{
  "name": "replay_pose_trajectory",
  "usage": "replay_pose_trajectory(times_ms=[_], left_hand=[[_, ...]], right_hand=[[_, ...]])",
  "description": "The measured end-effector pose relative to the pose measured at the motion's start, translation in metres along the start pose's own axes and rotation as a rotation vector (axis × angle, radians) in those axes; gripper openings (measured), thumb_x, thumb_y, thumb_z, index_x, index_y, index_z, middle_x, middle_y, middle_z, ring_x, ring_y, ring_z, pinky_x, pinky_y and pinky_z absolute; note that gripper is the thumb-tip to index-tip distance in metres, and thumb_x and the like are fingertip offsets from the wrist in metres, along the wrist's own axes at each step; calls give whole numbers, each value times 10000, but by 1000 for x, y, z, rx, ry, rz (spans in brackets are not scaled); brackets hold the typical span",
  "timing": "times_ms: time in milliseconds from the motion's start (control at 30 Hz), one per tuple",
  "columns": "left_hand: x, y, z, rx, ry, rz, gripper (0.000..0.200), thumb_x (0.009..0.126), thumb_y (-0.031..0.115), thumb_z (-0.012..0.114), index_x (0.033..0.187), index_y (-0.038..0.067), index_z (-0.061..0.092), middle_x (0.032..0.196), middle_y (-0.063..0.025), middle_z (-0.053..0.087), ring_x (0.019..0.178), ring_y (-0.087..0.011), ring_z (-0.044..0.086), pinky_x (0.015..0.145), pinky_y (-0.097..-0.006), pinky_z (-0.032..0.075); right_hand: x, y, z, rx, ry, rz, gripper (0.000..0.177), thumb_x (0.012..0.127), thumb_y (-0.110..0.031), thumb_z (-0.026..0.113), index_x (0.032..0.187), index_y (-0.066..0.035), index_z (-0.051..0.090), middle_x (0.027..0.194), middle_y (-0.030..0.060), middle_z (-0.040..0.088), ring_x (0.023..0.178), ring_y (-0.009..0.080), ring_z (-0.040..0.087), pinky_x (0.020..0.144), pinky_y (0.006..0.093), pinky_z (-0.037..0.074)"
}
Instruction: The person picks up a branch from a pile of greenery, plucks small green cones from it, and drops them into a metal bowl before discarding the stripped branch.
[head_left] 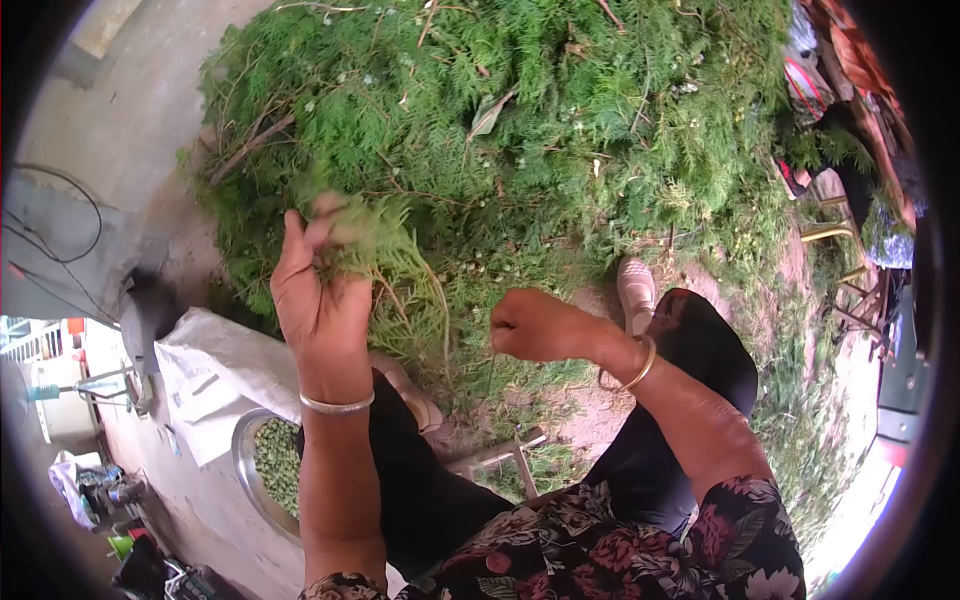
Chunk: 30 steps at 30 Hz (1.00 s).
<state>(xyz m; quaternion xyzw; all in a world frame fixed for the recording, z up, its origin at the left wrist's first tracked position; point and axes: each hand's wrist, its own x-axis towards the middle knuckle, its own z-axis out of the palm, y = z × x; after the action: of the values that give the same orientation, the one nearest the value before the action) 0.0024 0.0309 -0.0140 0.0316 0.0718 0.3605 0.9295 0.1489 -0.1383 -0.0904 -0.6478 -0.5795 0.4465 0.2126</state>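
Note:
My left hand (325,300) is raised at the near edge of a big heap of green conifer branches (420,120). A leafy sprig (385,250) is in its fingers, which are partly smeared by motion; the sprig's thin stem curves down on the right. To the right, over the trampled greenery, my right hand (540,325) is closed in a fist, knuckles forward. Whatever its fingers may pinch is hidden or too small to name. The two hands are apart.
At lower left a metal bowl (245,470) holds small green pieces, beside a white sack (225,365). A low wooden frame (500,455) is between my legs. Cables (60,230) lie at far left. Chairs and clothing (850,240) line the right side.

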Motion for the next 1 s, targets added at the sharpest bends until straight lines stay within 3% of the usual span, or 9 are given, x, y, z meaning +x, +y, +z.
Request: replay_pose_trajectory(times_ms=[100, 200, 300, 400, 600, 700, 767, 833, 1000], left_hand=[[-2, 0, -5, 144, 227, 87, 322, 935, 167, 520, 1157, -58, 460, 1094, -197, 577, 1025, -270, 564, 856, -364, 453], [-19, -17, -4, 1230, 160, -5, 659, 870, 432, 579, 1267, -63, 401, 1167, -213, 549, 1007, -293, 586, 840, -423, 477], [-35, -40, -29, 1176, 194, -300, 611, 887, 410, 564, 1280, -28, 402, 1180, -197, 546, 1022, -280, 582, 840, -420, 482], [-49, -76, -44, 1024, 102, -615, 544, 911, 376, 537, 1277, -10, 424, 1188, -165, 542, 1032, -273, 577, 837, -402, 486], [-67, -112, -45, 1148, -184, -764, 424, 968, 322, 438, 1194, -29, 509, 973, -107, 635, 818, -198, 622, 690, -309, 497], [-65, -98, -35, 1032, -231, -718, 433, 972, 334, 432, 1159, -43, 531, 835, -84, 640, 688, -168, 602, 623, -283, 484], [-58, -89, -32, 1319, -303, -645, 507, 970, 415, 393, 1106, -46, 557, 870, -107, 628, 724, -186, 585, 669, -308, 480], [-53, -83, -29, 940, -110, -418, 513, 950, 426, 428, 1101, -50, 549, 921, -98, 618, 778, -177, 572, 703, -302, 476], [-32, -55, -26, 573, -48, -329, 631, 939, 553, 312, 1050, -15, 565, 990, -137, 597, 917, -238, 546, 813, -396, 441]], right_hand=[[-11, -34, -30, 549, -11, 124, 209, 796, -175, 581, 710, 8, 634, 571, 37, 544, 504, 122, 483, 493, 261, 423], [-13, -22, -38, 882, 28, 174, 136, 809, -142, 629, 817, -8, 612, 573, 13, 516, 474, 74, 438, 401, 216, 334], [-14, -14, -40, 1089, 39, 104, 143, 845, -140, 638, 886, -23, 566, 606, 7, 515, 457, 58, 411, 373, 180, 288], [-7, -19, -32, 1370, 506, 234, 149, 869, -137, 593, 809, -29, 509, 586, 16, 496, 426, 72, 401, 358, 210, 289], [-1, -7, -32, 1117, 767, 329, 195, 896, -159, 550, 876, 30, 590, 617, 27, 527, 435, 70, 392, 364, 224, 301], [-4, -5, -39, 1082, 784, 319, 249, 889, -182, 547, 767, 29, 594, 598, 27, 519, 434, 68, 392, 366, 218, 307], [-14, -13, -53, 1204, 816, 329, 252, 888, -198, 557, 749, 10, 585, 601, 34, 521, 439, 71, 398, 366, 213, 305], [-24, -11, -67, 1217, 811, 291, 281, 891, -248, 577, 728, -19, 572, 610, 38, 527, 441, 81, 404, 364, 216, 301], [-41, -13, -83, 1259, 1050, 259, 316, 892, -293, 568, 709, -38, 545, 612, 47, 548, 453, 89, 425, 383, 222, 316]])
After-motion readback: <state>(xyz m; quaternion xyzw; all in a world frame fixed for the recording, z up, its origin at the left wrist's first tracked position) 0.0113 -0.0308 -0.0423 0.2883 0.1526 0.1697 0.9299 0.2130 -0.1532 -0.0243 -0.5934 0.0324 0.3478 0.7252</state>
